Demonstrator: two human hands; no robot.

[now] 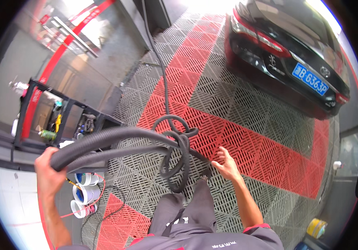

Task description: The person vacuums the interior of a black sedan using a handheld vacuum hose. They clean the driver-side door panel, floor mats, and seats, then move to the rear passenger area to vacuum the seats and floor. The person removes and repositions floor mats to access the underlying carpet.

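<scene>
My left hand grips a thick black corrugated hose, raised at the left at about the height of the shelf rack. From there the hose arches to the right and drops into a tangled heap of loops in front of my feet. A thinner stretch of it runs from the heap away across the floor toward the top. My right hand hangs over the floor to the right of the loops, its fingers apart and nothing in them. It is nearest to the hose part by my shoe.
A black car stands at the upper right, its rear toward me. Left of me are a black shelf rack with bottles and several white buckets beside a thin red hose. Red and grey grid tiles cover the floor. A yellow container sits lower right.
</scene>
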